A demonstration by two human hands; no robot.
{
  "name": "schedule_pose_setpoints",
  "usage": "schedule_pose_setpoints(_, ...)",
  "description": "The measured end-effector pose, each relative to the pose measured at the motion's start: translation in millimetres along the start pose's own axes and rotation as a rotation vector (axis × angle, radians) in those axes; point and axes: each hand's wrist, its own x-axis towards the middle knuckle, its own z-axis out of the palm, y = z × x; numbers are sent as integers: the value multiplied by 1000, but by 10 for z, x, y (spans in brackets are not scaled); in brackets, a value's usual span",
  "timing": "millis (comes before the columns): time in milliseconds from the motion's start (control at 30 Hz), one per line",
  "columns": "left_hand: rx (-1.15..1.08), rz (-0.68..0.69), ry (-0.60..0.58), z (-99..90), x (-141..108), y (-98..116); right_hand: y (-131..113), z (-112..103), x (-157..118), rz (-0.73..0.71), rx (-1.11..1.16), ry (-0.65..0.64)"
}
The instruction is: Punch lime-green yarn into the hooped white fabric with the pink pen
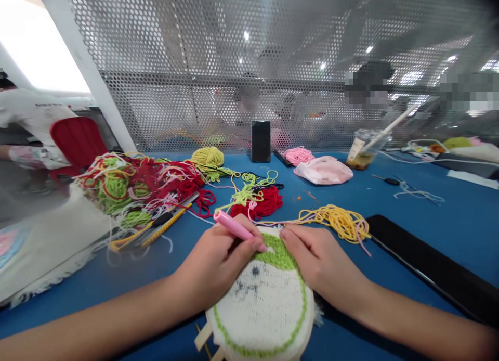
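My left hand [230,252] is closed around a pink punch needle [235,226], its tip down at the green stitched patch near the top of an embroidery hoop [273,304]. White cloth fills the hoop, with a green yarn outline along its edge and dark marks drawn inside. At the hoop's upper right rim, my right hand [312,252] grips the edge, thumb on the front and the other fingers mostly hidden. Just beyond the hands lie a red yarn bundle [268,202] and loose yellow yarn [337,220].
Tangled yarn [144,189] heaps at the left beside a yellow-handled tool [167,226] and cloth [50,241]. A phone [261,141] stands against the mesh panel [218,90]. A pink bag [323,170], a drink cup [362,152] and a long black case [432,267] are rightward.
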Motion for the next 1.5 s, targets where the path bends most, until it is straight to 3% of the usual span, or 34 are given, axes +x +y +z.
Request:
schedule_pose_setpoints(267,-370,-103,217,-44,-54,-19,-14,-12,24,23,17,11)
schedule_pose_setpoints(467,-462,-185,282,-68,-14,-23,0,-12,26,53,6,-12)
schedule_pose_setpoints(700,-456,-203,256,-69,-4,-1,22,3,26,71,-15,-38)
schedule_pose_setpoints(833,-343,-156,218,-54,-19,-20,14,2,18,74,-4,-28)
schedule_pose_setpoints(1067,21,0,-27,14,-48,-9,-1,1,-25,14,0,22)
schedule_pose_setpoints(1167,79,5,-53,27,-58,3,-4,3,-15,15,5,10)
schedule_pose_setpoints(1500,-382,-136,250,-23,-57,-26,21,4,30,61,-39,-21)
